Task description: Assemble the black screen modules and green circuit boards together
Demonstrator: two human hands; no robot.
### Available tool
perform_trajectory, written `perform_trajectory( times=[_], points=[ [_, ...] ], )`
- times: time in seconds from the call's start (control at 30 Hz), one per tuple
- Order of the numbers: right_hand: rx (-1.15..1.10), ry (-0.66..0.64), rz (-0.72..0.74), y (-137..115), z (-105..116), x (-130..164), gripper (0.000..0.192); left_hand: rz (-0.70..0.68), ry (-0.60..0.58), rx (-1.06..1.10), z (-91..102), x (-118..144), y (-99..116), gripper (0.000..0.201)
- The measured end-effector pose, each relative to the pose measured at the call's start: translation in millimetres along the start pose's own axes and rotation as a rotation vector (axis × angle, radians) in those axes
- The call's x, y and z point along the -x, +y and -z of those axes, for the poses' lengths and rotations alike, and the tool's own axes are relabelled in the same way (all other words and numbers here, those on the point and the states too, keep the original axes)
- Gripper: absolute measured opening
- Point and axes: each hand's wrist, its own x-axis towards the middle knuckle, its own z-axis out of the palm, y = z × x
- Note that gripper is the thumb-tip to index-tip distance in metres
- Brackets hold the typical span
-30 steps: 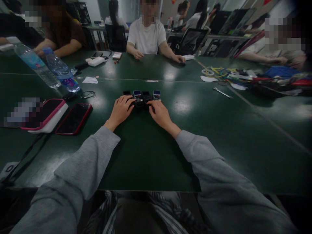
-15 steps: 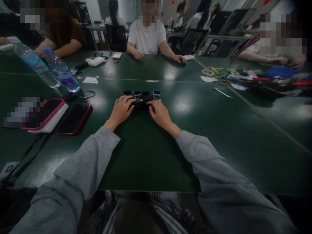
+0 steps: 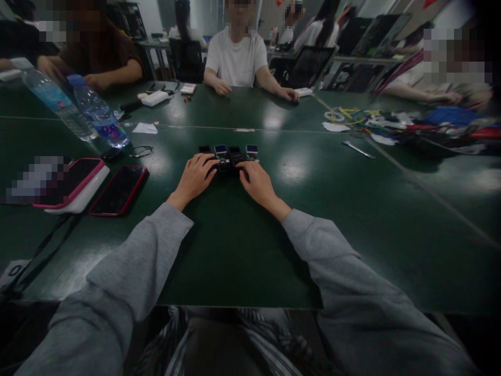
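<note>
Four small dark gadgets [image 3: 235, 152] with tiny screens, side by side on green desk [image 3: 242, 245], in front of person. Left hand [image 3: 195, 172] over left part of row, fingers bent down; cannot tell if grip is pinching. Right hand [image 3: 257, 180] over right part, fingers bent too; cannot tell if that grip is pinching. Red phone [image 3: 119, 190] and pink-edged phone [image 3: 88, 175] to left. Bottle with blue cap [image 3: 99, 112] behind phones. Shiny metal tool [image 3: 358, 150] to right, near messy wires [image 3: 352, 116].
</note>
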Motion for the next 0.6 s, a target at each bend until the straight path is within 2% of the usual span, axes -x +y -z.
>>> perform_trajectory(
  times=[0.6],
  points=[
    [-0.020, 0.007, 0.027, 1.7, -1.1, 0.4, 0.028, -0.022, -0.011, 0.018, 2.0, 0.0, 2.4, 0.039]
  ],
)
